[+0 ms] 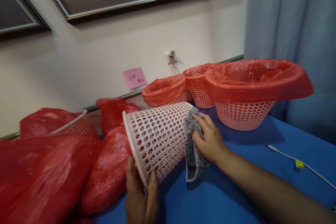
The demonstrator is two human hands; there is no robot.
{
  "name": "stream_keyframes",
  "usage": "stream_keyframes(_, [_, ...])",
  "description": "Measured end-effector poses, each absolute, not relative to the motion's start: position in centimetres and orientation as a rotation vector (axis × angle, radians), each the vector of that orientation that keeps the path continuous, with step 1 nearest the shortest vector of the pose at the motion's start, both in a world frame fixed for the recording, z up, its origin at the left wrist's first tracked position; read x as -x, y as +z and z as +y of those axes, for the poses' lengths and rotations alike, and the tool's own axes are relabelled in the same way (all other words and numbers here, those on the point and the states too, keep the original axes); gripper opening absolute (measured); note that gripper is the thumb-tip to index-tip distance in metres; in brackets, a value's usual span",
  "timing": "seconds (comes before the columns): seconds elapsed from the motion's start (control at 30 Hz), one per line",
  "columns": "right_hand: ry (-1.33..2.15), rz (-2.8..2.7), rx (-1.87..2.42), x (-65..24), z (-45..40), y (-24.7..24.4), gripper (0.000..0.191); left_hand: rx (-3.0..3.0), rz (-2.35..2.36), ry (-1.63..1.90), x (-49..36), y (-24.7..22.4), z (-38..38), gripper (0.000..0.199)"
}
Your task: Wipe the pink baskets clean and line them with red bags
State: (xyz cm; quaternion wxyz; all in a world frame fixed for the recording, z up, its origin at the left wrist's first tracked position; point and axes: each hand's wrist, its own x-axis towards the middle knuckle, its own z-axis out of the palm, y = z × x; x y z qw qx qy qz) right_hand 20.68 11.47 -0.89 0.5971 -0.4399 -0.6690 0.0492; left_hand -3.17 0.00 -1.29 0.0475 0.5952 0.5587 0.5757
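A pale pink perforated plastic wastebasket (160, 134) is tilted on its side above the blue table, its rim facing left and its base to the right. My left hand (140, 196) grips the rim from below, thumb outside and fingers at the opening. In my right hand (210, 136) is a bunched grey cloth (194, 161), pressed against the side near the base. The cloth's lower end hangs down toward the tabletop.
Three baskets lined with red bags, a large one (246, 112) among them, stand behind and right. Red plastic bags (52, 171) and another basket (84, 124) crowd the left. A white cable (312, 168) crosses the blue table (236, 189). A socket (171, 57) is on the wall.
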Motion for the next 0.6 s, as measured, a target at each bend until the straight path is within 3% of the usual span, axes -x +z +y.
stream_keyframes(0.1, [0.072, -1.667, 0.857, -20.4, 10.5, -0.8, 0.071, -1.716, 1.624, 1.746, 2.8, -1.5, -0.5, 0.089])
stream_keyframes(0.2, [0.000, -1.889, 0.473, -18.9, 7.1, -0.5, 0.085, -1.625, 1.604, 1.738, 2.1, -1.2, -1.5, 0.083])
stream_keyframes(0.33, [-0.094, -1.996, 0.196, -17.5, 4.1, -0.3, 0.068, -1.795, 1.683, 1.749, 1.7, -0.3, -2.1, 0.055])
stream_keyframes(0.6, [0.167, -1.418, 1.002, -21.7, 13.1, -0.5, 0.054, -2.343, 1.569, 1.405, 2.1, 0.0, 0.1, 0.029])
